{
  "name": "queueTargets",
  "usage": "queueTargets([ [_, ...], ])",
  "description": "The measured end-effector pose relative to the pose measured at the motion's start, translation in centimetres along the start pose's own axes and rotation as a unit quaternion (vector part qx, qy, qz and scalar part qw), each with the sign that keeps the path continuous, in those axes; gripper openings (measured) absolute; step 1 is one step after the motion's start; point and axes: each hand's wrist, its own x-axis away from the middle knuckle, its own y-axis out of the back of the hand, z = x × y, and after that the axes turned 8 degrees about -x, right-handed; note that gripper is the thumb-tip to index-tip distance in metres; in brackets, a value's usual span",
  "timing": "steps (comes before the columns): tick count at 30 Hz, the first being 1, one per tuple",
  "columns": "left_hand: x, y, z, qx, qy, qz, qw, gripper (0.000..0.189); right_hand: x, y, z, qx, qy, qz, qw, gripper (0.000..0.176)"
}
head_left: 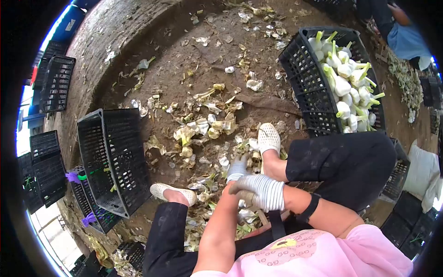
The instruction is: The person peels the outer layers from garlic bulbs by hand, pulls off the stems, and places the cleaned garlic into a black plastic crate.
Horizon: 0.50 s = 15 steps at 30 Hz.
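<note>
My left hand [237,168], in a grey-and-white striped work glove, reaches down over the littered ground between my feet, its fingers stretched out and holding nothing visible. My right hand [259,190], gloved the same way, crosses over my left wrist with its fingers bent and pressed together; what is under them is hidden. Dry garlic skins and cut leaves [198,129] lie on the soil just beyond both hands. Further right, a black plastic crate [307,83] is heaped with white garlic bulbs [344,87] with short green stems.
An empty black crate [127,152] stands tilted at the left, beside another with purple ties [87,218]. More black crates [46,166] are stacked at the far left. A co-worker's blue clothing [408,41] shows top right, above a white sack [422,168].
</note>
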Motion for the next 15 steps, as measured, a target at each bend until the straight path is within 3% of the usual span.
queueTargets([
  [1, -1.7, -3.7, 2.6, 0.334, 0.069, 0.049, 0.939, 0.045, 0.2, 0.6, 0.6, -0.086, -0.064, 0.013, 0.994, 0.024],
  [2, -3.8, -7.4, 5.3, 0.628, 0.124, 0.094, 0.762, 0.043, 0.3, 0.9, 0.7, -0.157, -0.118, -0.006, 0.981, 0.023],
  [5, 1.3, -0.4, 1.3, 0.594, 0.112, -0.193, 0.773, 0.035, 0.1, 1.6, -3.1, -0.262, -0.057, -0.132, 0.954, 0.024],
  [6, 3.1, 2.4, 0.8, 0.537, 0.129, -0.231, 0.801, 0.035, 0.4, 1.9, -2.5, -0.263, -0.060, -0.185, 0.945, 0.024],
  [7, 3.8, 3.1, 1.5, 0.562, 0.094, -0.270, 0.776, 0.036, 0.2, 1.5, -3.6, -0.306, -0.040, -0.236, 0.921, 0.021],
  [8, 5.4, 5.3, 0.9, 0.532, 0.097, -0.287, 0.790, 0.035, 0.0, 1.5, -4.2, -0.243, -0.061, -0.268, 0.930, 0.024],
  [10, 7.2, 6.7, 0.5, 0.483, 0.037, -0.380, 0.788, 0.033, -0.3, 0.5, -2.5, -0.341, -0.023, -0.294, 0.893, 0.026],
  [12, 11.5, 10.5, -3.5, 0.553, 0.031, -0.339, 0.761, 0.041, -0.5, 0.0, -1.2, -0.372, -0.039, -0.235, 0.897, 0.031],
  [14, 14.4, 11.6, -5.4, 0.436, -0.041, -0.395, 0.808, 0.047, -0.3, -0.3, -0.5, -0.379, -0.061, -0.201, 0.901, 0.031],
  [15, 15.6, 11.3, -5.7, 0.500, -0.052, -0.356, 0.788, 0.052, 0.1, -0.3, -0.1, -0.398, -0.051, -0.187, 0.897, 0.029],
])
